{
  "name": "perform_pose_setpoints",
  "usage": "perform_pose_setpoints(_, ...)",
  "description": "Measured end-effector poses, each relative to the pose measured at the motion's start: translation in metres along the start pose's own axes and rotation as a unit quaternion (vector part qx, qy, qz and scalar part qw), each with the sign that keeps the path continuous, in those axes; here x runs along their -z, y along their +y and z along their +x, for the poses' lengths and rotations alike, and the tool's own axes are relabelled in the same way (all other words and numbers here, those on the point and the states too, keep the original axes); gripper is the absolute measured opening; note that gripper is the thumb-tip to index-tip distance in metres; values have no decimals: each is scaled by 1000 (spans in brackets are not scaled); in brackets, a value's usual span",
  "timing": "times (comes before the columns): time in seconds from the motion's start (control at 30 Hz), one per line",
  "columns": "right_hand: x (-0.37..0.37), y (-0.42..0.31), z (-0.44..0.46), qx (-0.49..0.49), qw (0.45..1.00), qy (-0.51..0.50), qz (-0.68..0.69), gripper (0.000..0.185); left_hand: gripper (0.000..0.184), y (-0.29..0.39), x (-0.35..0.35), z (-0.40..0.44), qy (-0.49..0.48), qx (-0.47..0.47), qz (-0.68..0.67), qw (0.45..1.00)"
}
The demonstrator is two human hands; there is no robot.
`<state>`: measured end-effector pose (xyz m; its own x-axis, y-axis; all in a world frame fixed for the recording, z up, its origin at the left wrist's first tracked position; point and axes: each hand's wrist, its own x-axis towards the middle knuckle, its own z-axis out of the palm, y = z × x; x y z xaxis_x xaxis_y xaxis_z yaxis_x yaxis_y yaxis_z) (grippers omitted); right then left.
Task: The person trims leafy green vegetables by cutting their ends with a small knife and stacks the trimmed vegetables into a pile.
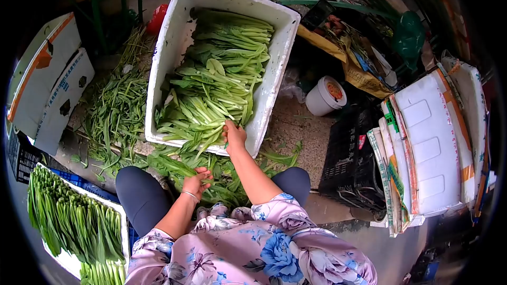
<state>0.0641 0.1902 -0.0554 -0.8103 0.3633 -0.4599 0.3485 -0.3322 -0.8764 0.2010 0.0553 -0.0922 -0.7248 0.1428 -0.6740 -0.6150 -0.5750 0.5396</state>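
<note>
A white foam box (283, 68) stands in front of me, with long leafy greens (227, 63) stacked in rows inside. At its near right corner, my right hand (234, 136) is closed around the pale stems of some greens, over the near rim. My left hand (196, 183) is lower, between my knees, its fingers closed on the stem end of a leafy green (177, 167) whose leaves point left. Part of that grip is hidden by the fingers. More loose leaves (227, 184) lie below both hands.
Trimmed leaves (119, 111) are heaped on the floor left of the box. A tray of bundled greens (74, 216) sits at lower left. To the right are a white bucket (326, 96), a black crate (351, 158) and stacked foam panels (430, 142). White foam boards (63, 92) lean at left.
</note>
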Motion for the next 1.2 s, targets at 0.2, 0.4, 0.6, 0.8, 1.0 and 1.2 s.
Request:
perform_pose_setpoints(0.2,38,-10,-29,-98,978,-36,181,23,23,-1,-3,-1,-12,-8,17,1000)
perform_pose_setpoints(0.4,74,-4,-48,-128,955,-108,244,23,25,-1,-7,-5,-29,-22,25,999)
perform_pose_setpoints(0.6,83,-2,-73,-9,980,-152,125,15,30,-2,-7,-7,-81,-48,0,996)
perform_pose_setpoints(0.8,88,17,-88,35,978,-207,9,13,36,4,-18,-18,-169,-57,-26,984)
perform_pose_setpoints(1.0,84,29,-101,6,978,-205,-43,18,39,0,-14,-12,-155,-76,-44,984)
perform_pose_setpoints(1.2,88,48,-119,-129,952,-272,54,47,36,-5,-12,-8,-70,-98,-19,993)
